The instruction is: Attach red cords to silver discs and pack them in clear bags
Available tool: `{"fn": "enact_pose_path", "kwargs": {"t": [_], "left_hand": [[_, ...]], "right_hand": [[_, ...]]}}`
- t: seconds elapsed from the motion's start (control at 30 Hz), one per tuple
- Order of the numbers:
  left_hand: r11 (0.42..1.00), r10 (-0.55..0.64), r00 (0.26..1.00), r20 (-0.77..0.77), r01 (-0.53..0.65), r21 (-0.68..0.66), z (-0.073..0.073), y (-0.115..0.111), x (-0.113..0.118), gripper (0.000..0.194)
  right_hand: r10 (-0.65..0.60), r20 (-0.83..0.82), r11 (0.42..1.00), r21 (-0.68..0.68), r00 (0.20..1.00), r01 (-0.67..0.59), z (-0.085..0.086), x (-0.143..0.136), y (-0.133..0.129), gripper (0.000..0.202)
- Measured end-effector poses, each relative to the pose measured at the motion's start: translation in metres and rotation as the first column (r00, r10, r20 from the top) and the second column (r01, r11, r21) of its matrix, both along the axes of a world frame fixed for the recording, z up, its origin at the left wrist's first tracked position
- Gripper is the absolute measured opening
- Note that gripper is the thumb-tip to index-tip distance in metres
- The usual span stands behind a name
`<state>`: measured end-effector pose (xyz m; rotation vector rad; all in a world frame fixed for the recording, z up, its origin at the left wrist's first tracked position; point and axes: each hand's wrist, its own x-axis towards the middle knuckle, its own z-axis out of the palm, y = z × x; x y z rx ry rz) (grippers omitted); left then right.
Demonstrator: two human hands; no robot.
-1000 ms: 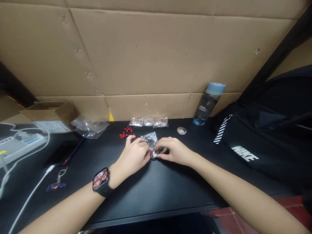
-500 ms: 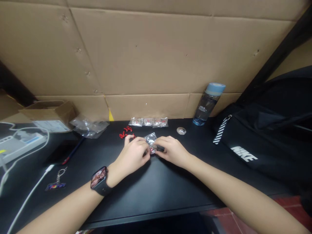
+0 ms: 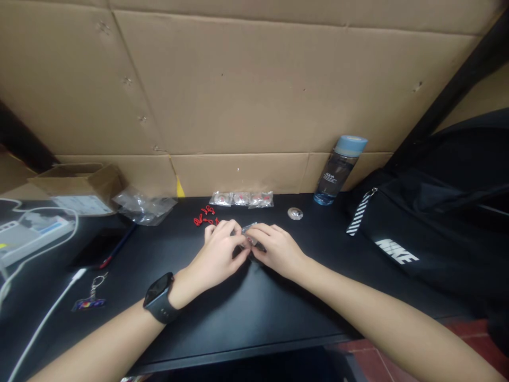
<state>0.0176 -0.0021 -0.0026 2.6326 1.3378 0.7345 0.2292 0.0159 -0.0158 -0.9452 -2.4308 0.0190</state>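
My left hand (image 3: 222, 246) and my right hand (image 3: 277, 249) meet over the middle of the black table, fingertips nearly touching. Both pinch a small clear plastic bag (image 3: 248, 228), mostly covered by the fingers. A bit of red shows at the fingertips, but what the bag contains cannot be made out. Just beyond my left hand lie several small red cord loops (image 3: 208, 210). Behind them, a row of flat clear packets (image 3: 240, 199) with round pale contents and red marks lies along the cardboard wall. To the right of my right hand sits a shiny round disc (image 3: 295, 214).
A water bottle (image 3: 337, 172) and a black bag (image 3: 413, 239) stand on the right. At left are a cardboard box (image 3: 79, 188), crumpled plastic bags (image 3: 145, 207), a phone (image 3: 99, 249), a keychain (image 3: 90, 302), a white power strip (image 3: 37, 236) and a white cable (image 3: 43, 326).
My fingers have drawn closer together over the small plastic bag, covering more of it. My left wrist has turned slightly and the watch screen has gone dark.
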Motion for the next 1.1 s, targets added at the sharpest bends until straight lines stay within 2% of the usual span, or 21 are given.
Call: {"fn": "enact_pose_path", "kwargs": {"t": [0.27, 0.43, 0.5, 0.57, 0.63, 0.7, 0.8, 0.9, 0.97, 1.1], "left_hand": [[0.989, -0.04, 0.999, 0.035, 0.045, -0.139, 0.005, -0.008, 0.005, 0.01], [0.991, -0.055, 0.998, 0.029, 0.058, -0.124, 0.003, -0.005, 0.003, 0.009], [0.993, -0.047, 0.998, 0.031, 0.05, -0.104, 0.001, -0.001, 0.0, 0.006], [0.994, -0.047, 0.999, 0.023, 0.049, -0.093, 0.0, 0.004, -0.004, 0.004], [0.995, -0.061, 0.998, 0.007, 0.061, -0.082, -0.001, 0.007, -0.007, 0.012], [0.995, -0.083, 0.996, -0.018, 0.082, -0.055, -0.002, 0.008, -0.007, 0.022], [0.994, -0.104, 0.993, -0.05, 0.105, 0.017, -0.005, 0.008, -0.003, 0.029], [0.991, -0.108, 0.993, -0.054, 0.112, 0.072, -0.008, 0.008, 0.001, 0.015], [0.99, -0.108, 0.993, -0.049, 0.111, 0.086, -0.01, 0.009, 0.001, 0.005], [0.992, -0.09, 0.996, -0.023, 0.092, 0.09, -0.01, 0.014, -0.005, 0.006]], "right_hand": [[-0.196, 0.04, 0.981, 0.008, 0.98, 0.196, 0.002, -0.001, -0.001, 0.027], [-0.205, 0.067, 0.978, -0.014, 0.977, 0.206, 0.001, -0.001, 0.001, 0.026], [-0.162, 0.052, 0.985, -0.054, 0.985, 0.165, 0.003, 0.002, 0.002, 0.027], [-0.042, 0.033, 0.994, -0.102, 0.999, 0.045, 0.01, 0.008, 0.003, 0.032], [0.117, -0.008, 0.984, -0.135, 0.993, -0.117, 0.02, 0.016, 0.004, 0.035], [0.195, -0.089, 0.967, -0.146, 0.977, -0.206, 0.03, 0.028, 0.006, 0.035], [0.122, -0.134, 0.98, -0.14, 0.983, -0.141, 0.038, 0.047, 0.016, 0.036], [0.08, -0.007, 0.98, -0.185, 0.997, -0.08, 0.034, 0.061, 0.03, 0.038], [0.14, 0.01, 0.961, -0.243, 0.99, -0.134, 0.027, 0.064, 0.038, 0.034], [0.225, -0.108, 0.933, -0.264, 0.968, -0.246, 0.015, 0.061, 0.046, 0.019]]}}
